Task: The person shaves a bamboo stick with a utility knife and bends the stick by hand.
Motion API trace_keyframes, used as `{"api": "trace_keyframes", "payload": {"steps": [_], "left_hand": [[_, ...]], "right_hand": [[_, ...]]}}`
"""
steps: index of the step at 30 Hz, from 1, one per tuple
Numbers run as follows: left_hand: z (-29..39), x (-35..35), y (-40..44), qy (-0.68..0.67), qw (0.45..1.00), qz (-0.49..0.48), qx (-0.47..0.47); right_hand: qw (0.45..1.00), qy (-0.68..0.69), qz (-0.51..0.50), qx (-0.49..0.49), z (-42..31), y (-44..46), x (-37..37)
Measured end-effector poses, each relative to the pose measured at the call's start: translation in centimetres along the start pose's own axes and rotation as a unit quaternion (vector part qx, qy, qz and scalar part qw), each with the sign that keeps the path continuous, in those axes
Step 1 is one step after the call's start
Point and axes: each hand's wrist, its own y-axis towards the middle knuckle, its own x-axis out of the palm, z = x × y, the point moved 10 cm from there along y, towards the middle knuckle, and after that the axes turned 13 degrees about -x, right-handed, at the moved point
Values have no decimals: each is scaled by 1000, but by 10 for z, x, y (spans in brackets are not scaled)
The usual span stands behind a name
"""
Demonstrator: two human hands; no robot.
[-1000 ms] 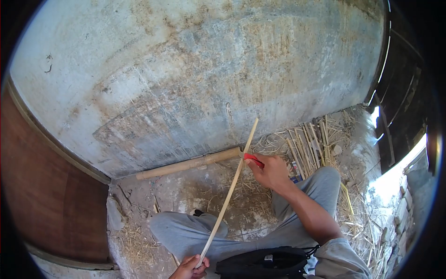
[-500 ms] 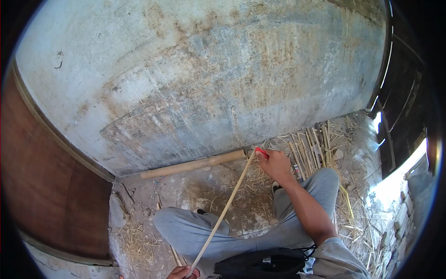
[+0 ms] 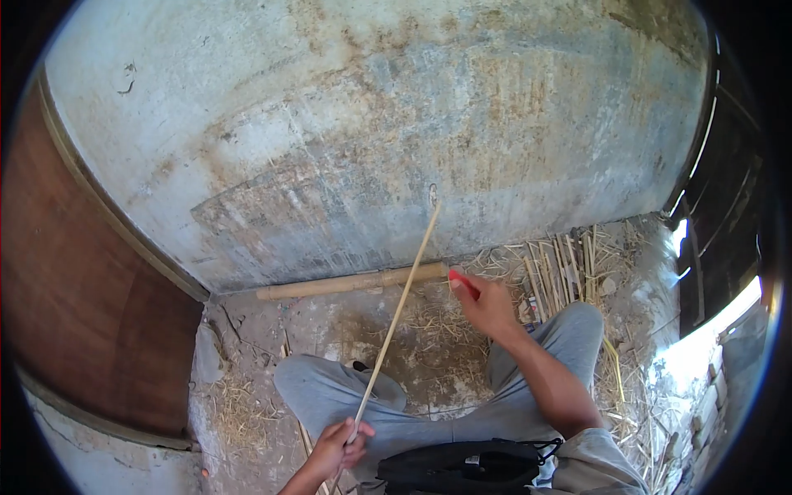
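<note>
Dusty floor [image 3: 318, 330], bamboo pole [image 3: 346, 286], loose shavings [image 3: 235, 412], split sticks [image 3: 563, 268]

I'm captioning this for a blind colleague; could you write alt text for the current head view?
A person's left hand grips a long pale strip; the right hand holds a red tool to the strip's right, clear of it. A pole and, farther right, sticks lie by the stained wall.

Rough room corner: stained wall [image 3: 330, 124], littered floor [image 3: 322, 330].
Blotched grey and brown across the wall; bounded at left by smooth brown panel [image 3: 107, 280], at right by dark boards [image 3: 722, 231] with thin bright gaps; lit by hard glare [image 3: 685, 338] low right, near rough stacked blocks [image 3: 711, 396]; dusty underfoot, strewn with straw-like scraps [image 3: 235, 404], darker mid-floor.
</note>
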Motion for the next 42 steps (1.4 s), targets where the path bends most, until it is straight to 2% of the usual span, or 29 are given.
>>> {"api": "trace_keyframes", "payload": {"steps": [2,3,5,8,16,18,23,30,33,35,38,42], "left_hand": [[19,9,25,-9,1000,-5,12],[29,14,37,-13,1000,-11,21],[47,25,57,-6,1000,-10,29],[67,39,83,8,999,-11,42],[89,70,118,15,997,-54,48],[91,70,122,42,996,-37,64],[83,79,131,22,997,-54,60],[72,80,139,-12,997,-33,63],[66,79,141,-7,998,-23,63],[69,80,141,4,997,-24,72],[68,83,135,19,997,-47,65],[63,77,131,19,998,-32,60]], "right_hand": [[994,98,-17,-50,-26,-8,14],[994,97,-19,-53,-33,-12,20],[984,112,-54,-130,-56,-18,34],[977,106,-80,-166,-61,-24,49],[982,60,-101,-148,-37,-34,54],[983,59,-109,-134,-33,-38,51],[972,33,-205,-113,-25,-37,62],[976,82,-147,-141,-21,-62,70],[970,64,-154,-177,-33,-70,66],[973,58,-113,-192,-34,-72,59],[975,-26,-111,-191,-39,-73,50],[978,-42,-89,-183,-36,-69,47]]}}
